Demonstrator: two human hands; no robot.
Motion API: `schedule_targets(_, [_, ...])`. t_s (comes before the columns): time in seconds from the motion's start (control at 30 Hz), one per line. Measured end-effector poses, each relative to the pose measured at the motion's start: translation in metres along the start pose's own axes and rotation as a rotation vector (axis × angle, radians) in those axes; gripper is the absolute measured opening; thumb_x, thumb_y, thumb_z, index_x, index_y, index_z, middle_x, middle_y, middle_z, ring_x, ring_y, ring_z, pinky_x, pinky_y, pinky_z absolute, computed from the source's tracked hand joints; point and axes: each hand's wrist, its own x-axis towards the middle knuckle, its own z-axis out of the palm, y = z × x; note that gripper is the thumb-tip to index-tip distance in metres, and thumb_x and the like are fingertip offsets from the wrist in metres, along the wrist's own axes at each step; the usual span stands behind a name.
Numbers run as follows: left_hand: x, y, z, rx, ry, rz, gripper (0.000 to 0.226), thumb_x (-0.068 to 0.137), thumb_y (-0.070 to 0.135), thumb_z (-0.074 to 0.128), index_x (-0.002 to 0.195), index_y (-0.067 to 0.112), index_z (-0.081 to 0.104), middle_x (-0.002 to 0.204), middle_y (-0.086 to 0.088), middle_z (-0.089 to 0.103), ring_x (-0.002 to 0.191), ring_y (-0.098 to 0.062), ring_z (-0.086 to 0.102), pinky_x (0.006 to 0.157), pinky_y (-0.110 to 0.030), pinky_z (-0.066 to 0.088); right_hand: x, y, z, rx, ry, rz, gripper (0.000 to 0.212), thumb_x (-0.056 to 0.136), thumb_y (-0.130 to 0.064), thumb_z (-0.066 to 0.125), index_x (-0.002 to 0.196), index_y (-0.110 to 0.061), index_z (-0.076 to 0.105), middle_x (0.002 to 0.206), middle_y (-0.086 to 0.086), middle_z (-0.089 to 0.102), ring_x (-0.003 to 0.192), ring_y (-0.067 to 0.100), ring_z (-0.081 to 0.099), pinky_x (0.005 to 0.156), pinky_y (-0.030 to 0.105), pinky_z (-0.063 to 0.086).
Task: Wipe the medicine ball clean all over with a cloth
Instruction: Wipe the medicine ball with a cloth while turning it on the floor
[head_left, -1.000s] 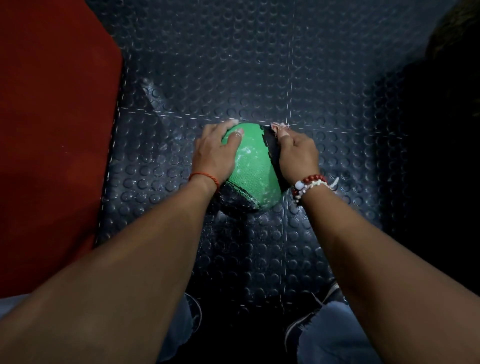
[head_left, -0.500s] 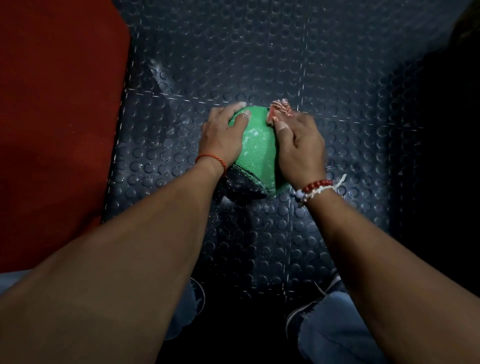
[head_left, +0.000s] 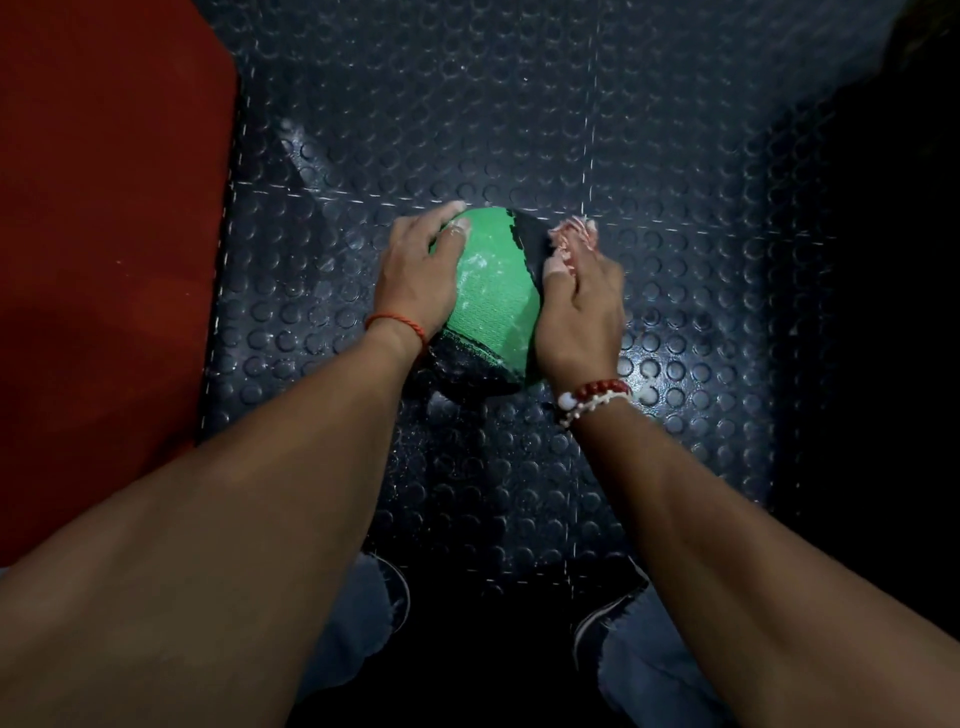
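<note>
A green and black medicine ball (head_left: 493, 296) with white dusty smears lies on the dark studded rubber floor. My left hand (head_left: 421, 275) rests flat on its left side, fingers spread over the top. My right hand (head_left: 579, 306) lies on the ball's right side and pinches a small red-and-white striped cloth (head_left: 571, 234) between thumb and fingers; the cloth sticks out past the fingertips, against the black panel at the ball's far right. Most of the cloth is hidden under the hand.
A red mat (head_left: 104, 249) covers the floor at the left, its edge close to the ball. The studded floor (head_left: 519, 104) stretches ahead. My two shoes (head_left: 602, 623) and jean hems stand at the bottom. Deep shadow fills the right side.
My right hand has slid with the cloth across the ball's right side, first over the top and then back to the right, so the black panel shows again. The left hand stays put.
</note>
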Motion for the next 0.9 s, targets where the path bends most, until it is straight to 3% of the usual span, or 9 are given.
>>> schedule_targets(0.13, [0.002,-0.001,-0.006,0.032,-0.008,0.057,0.035,0.105,0.031,0.04,0.134,0.034,0.059,0.128,0.005,0.044,0.121,-0.01,0.044,0.096,-0.016,0.033,0.017,-0.003,-0.003,-0.071,-0.063,-0.166,0.035,0.101,-0.031,0.039,0.132,-0.028,0.055,0.118,-0.006,0.051,0.086,-0.002,0.046,0.067,0.005,0.033])
schedule_targets(0.27, [0.001,0.003,-0.01,0.073,0.021,0.017,0.038,0.107,0.028,0.035,0.138,0.029,0.057,0.137,0.0,0.046,0.114,-0.002,0.04,0.089,-0.006,0.028,0.025,0.018,-0.005,0.189,-0.047,0.199,0.034,0.102,-0.036,0.035,0.081,-0.024,0.058,0.079,-0.007,0.049,0.065,0.008,0.045,0.059,0.022,0.037])
schedule_targets(0.37, [0.0,0.007,-0.01,0.098,0.039,-0.009,0.039,0.106,0.035,0.036,0.139,0.03,0.055,0.142,-0.001,0.048,0.115,-0.003,0.039,0.092,-0.014,0.028,0.002,0.021,0.009,0.271,0.035,0.276,0.031,0.102,-0.031,0.036,0.105,-0.013,0.061,0.106,0.003,0.059,0.081,0.01,0.054,0.07,0.023,0.042])
schedule_targets(0.47, [0.0,0.006,-0.009,0.127,0.064,-0.026,0.046,0.098,0.053,0.047,0.137,0.03,0.055,0.14,-0.002,0.049,0.122,-0.016,0.047,0.094,-0.027,0.032,-0.015,0.002,0.016,0.11,0.072,-0.066,0.037,0.101,-0.028,0.036,0.133,-0.023,0.054,0.14,0.004,0.049,0.113,0.011,0.053,0.091,0.028,0.047])
schedule_targets(0.57, [-0.001,0.001,-0.012,0.072,0.096,-0.046,0.047,0.094,0.055,0.054,0.135,0.031,0.056,0.141,-0.001,0.048,0.125,-0.016,0.048,0.096,-0.027,0.034,-0.006,-0.009,0.017,-0.068,-0.01,-0.259,0.04,0.1,-0.031,0.035,0.137,-0.028,0.05,0.149,0.001,0.04,0.139,0.02,0.033,0.113,0.042,0.031])
schedule_targets(0.67, [0.0,0.001,-0.011,0.042,0.107,-0.051,0.047,0.095,0.055,0.054,0.135,0.03,0.056,0.141,0.0,0.048,0.123,-0.015,0.047,0.095,-0.027,0.034,0.015,-0.006,0.008,0.036,-0.041,-0.057,0.034,0.102,-0.03,0.036,0.126,-0.025,0.06,0.126,-0.001,0.056,0.108,0.008,0.054,0.09,0.02,0.042])
schedule_targets(0.77, [-0.001,0.003,-0.009,0.03,0.126,-0.045,0.046,0.095,0.054,0.055,0.134,0.029,0.057,0.138,-0.001,0.048,0.124,-0.017,0.048,0.095,-0.029,0.036,0.018,0.004,0.001,0.21,-0.048,0.21,0.031,0.103,-0.025,0.034,0.084,-0.02,0.057,0.079,-0.002,0.051,0.06,0.005,0.04,0.048,0.015,0.032])
schedule_targets(0.83, [0.001,0.003,-0.008,0.023,0.128,-0.052,0.045,0.095,0.053,0.056,0.133,0.028,0.058,0.138,-0.001,0.049,0.124,-0.017,0.048,0.096,-0.029,0.037,0.003,0.006,0.009,0.25,0.005,0.23,0.03,0.103,-0.022,0.033,0.09,-0.013,0.059,0.082,0.001,0.051,0.057,0.006,0.039,0.041,0.009,0.031])
schedule_targets(0.9, [0.003,0.002,-0.009,0.029,0.132,-0.052,0.044,0.095,0.052,0.056,0.132,0.028,0.058,0.138,0.0,0.05,0.123,-0.015,0.049,0.096,-0.027,0.036,-0.016,0.002,0.019,0.238,0.051,0.098,0.033,0.102,-0.024,0.035,0.125,-0.016,0.057,0.113,0.004,0.053,0.068,0.009,0.052,0.049,0.012,0.044])
